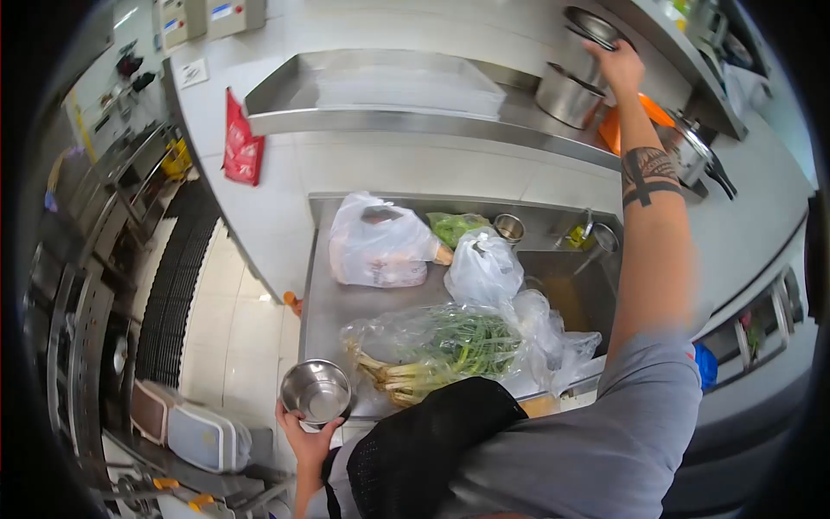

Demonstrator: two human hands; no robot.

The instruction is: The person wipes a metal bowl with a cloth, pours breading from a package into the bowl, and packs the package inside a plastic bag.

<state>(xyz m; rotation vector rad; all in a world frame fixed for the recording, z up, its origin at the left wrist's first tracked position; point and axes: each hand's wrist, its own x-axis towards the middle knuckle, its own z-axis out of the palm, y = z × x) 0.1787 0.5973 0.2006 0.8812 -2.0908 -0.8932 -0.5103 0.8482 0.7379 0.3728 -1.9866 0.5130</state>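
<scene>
Your left hand: holding steel bowl, lower left of frame. Your right hand: gripping metal pot by rim, upper right.

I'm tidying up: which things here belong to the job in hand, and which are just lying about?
Likely the job:
steel bowl, in the left hand
metal vessel, at the right hand

Seemingly just lying about:
bagged green onions
larger white plastic bag
small steel cup
hanging red packet
</scene>
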